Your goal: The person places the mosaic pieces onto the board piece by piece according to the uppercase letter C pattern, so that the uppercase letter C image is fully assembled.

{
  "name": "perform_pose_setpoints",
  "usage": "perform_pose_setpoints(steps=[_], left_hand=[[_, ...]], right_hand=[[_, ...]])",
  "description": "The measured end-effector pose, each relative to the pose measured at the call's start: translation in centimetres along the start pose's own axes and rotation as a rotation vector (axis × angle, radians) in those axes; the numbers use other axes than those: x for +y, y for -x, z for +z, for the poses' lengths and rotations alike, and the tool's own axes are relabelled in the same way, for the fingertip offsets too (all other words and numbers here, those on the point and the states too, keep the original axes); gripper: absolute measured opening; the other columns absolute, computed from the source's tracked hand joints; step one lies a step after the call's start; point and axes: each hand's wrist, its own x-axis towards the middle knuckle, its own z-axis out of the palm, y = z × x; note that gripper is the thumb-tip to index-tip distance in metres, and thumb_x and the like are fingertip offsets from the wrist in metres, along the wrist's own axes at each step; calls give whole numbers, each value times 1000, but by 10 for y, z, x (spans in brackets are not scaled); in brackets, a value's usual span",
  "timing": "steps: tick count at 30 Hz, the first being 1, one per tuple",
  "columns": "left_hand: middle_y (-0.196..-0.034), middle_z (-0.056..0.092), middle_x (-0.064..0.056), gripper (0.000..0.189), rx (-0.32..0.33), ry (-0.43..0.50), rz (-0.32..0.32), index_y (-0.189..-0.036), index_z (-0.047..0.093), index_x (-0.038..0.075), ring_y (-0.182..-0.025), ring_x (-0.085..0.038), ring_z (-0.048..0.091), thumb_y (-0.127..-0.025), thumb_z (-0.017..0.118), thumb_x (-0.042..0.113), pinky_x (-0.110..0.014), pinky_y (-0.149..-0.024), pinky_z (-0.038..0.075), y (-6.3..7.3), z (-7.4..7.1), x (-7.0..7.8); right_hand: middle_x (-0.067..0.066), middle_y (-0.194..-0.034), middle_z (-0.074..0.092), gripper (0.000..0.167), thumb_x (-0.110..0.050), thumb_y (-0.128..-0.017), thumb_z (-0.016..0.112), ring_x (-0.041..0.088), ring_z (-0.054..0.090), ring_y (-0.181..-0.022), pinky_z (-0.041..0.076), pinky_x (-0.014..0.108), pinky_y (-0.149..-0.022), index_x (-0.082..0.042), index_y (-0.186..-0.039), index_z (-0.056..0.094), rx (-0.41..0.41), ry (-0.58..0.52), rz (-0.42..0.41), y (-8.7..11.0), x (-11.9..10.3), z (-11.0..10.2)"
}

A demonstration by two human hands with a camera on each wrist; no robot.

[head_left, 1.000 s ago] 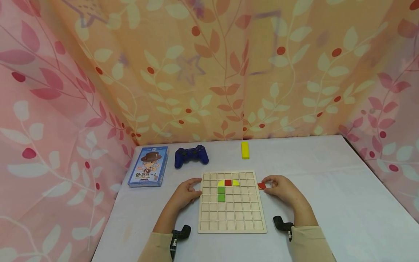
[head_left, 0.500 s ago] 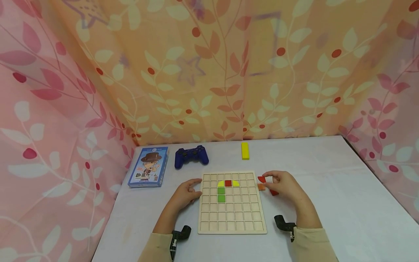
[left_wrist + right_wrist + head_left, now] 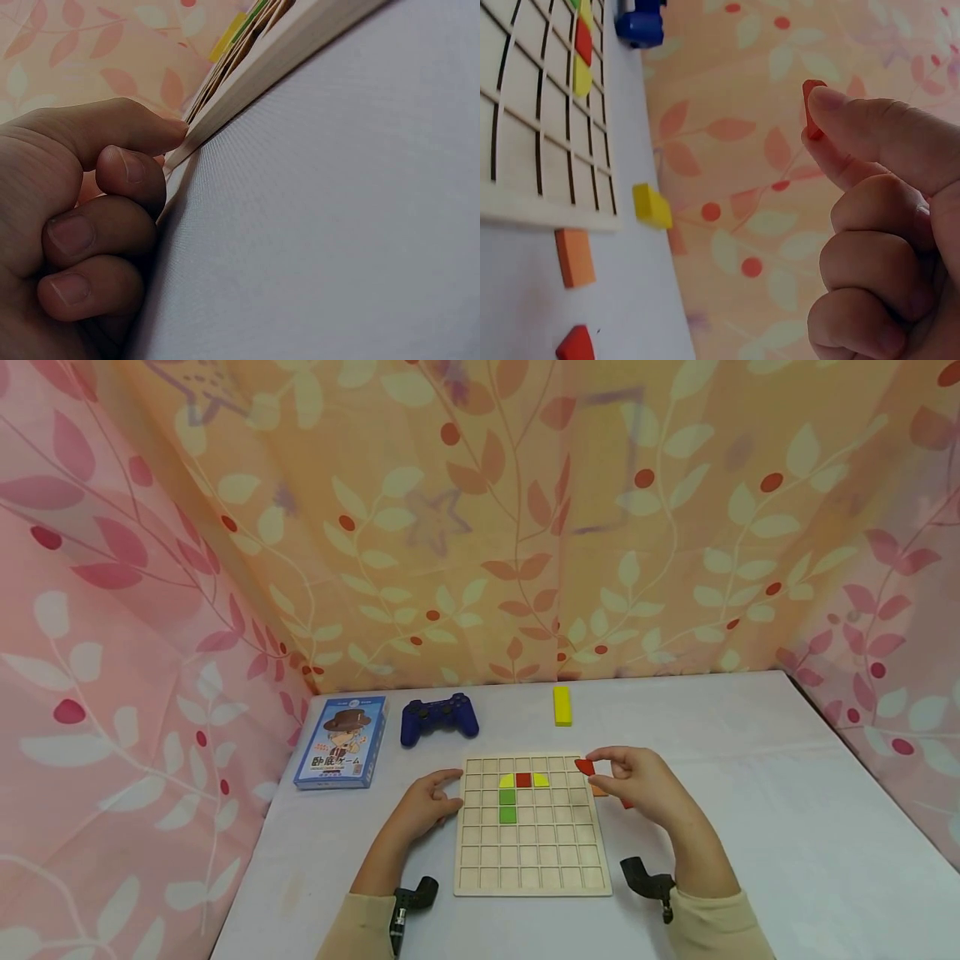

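Observation:
A pale wooden grid board [image 3: 555,856] lies flat on the white table. In its cells sit a red square [image 3: 523,780] between two yellow round-cornered tiles [image 3: 540,781] and, below the left one, two green squares [image 3: 507,815]. My left hand [image 3: 422,806] rests by the board's left edge, index fingertip and thumb touching it; the other fingers are curled in the left wrist view. My right hand [image 3: 637,783] pinches a small red tile [image 3: 810,105] between thumb and index finger, raised over the board's upper right corner. Beneath that hand lie an orange square tile [image 3: 575,259] and another red tile [image 3: 576,345].
A yellow block [image 3: 562,706] stands behind the board. A blue game controller [image 3: 438,719] and a blue card-game box [image 3: 340,742] lie at the back left. Floral curtain [image 3: 480,527] hangs along the table's far edge and sides.
My right hand has shifted off the pieces beside the board, picked up a red tile and carried it left to the board's corner. The left hand has stayed in place.

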Motion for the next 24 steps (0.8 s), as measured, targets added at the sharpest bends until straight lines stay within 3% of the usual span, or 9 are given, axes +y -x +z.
perform_pose_setpoints(steps=[5,24], left_hand=[[-52,49,2,57,-1,-2,3,-145,58,8,-44,-12,41,-91,76,9,-26,-46,34,1,0,1],[-52,49,2,57,-4,18,-1,-144,59,9,-45,-13,43,-90,76,10,-27,-48,37,-2,0,-3]], right_hand=[[-5,-61,31,33,-17,-89,81,13,32,-55,27,26,-49,-8,-119,73,1,36,-88,4,-13,11],[-9,-61,33,25,-21,-86,85,7,31,-55,29,24,-51,-16,-108,76,-125,58,-228,8,-35,61]])
